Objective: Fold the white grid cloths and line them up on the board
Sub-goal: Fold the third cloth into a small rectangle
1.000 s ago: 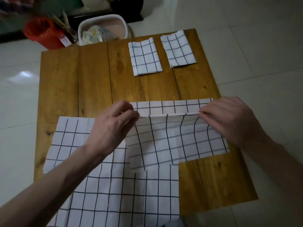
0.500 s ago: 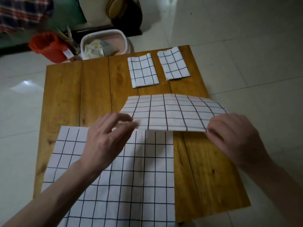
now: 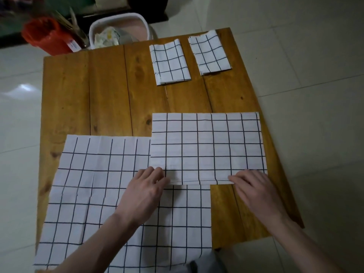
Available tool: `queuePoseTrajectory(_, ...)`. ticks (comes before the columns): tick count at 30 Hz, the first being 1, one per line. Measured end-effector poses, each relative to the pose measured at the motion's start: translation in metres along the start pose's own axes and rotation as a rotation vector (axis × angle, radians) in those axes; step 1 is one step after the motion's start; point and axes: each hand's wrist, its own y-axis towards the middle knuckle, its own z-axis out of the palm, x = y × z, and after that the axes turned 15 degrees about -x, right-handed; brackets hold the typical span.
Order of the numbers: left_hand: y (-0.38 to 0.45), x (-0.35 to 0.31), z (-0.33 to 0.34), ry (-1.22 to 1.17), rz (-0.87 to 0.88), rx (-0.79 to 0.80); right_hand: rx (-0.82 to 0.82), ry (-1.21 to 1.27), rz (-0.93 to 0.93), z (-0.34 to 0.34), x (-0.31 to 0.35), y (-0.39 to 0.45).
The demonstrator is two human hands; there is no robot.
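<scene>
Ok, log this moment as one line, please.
stage: folding third cloth | left hand: on near-left corner | right hand: on near-right corner | folded cloths at far edge: two

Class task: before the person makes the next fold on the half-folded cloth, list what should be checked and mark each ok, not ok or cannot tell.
1. Both near corners held: left hand and right hand rest at the near edge of the half-folded cloth; ok.
2. Near edges matched: cannot tell, the hands cover the corners.
3. Cloth lies flat: ok.
4. Cloth on the board: ok, though it overlaps the unfolded cloth.
5. Row space beside the two folded cloths: ok.
</scene>
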Motion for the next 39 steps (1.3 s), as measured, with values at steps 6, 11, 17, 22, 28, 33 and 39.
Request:
queuePoseTrajectory(6,-0.018,-0.009,-0.001,0.026,-0.073,0.025,0.029,-0.119,0.129,-0.002,0.023,-0.021)
queuePoseTrajectory(11,-0.033,-0.047,0.008,0.015,-0.132,0.08,0.055,-0.18,0.246,-0.001,0.077,-0.03)
queuePoseTrajectory(17,-0.04,-0.083,0.032,-0.013,-0.144,0.101,0.173,-0.101,0.106,0.031,0.128,-0.029)
queuePoseTrajectory(22,-0.046,-0.081,0.042,0.01,-0.188,0.097,0.199,-0.109,0.159,0.043,0.133,-0.028)
queuePoseTrajectory(28,-0.051,-0.077,0.043,0.036,-0.216,0.113,0.21,-0.13,0.164,0.043,0.133,-0.029)
queuePoseTrajectory(33,-0.054,-0.069,0.042,0.039,-0.203,0.123,0.217,-0.117,0.177,0.041,0.132,-0.03)
queuePoseTrajectory(39,-0.055,-0.056,0.04,0.007,-0.133,0.109,0.245,-0.143,0.175,0.041,0.126,-0.032)
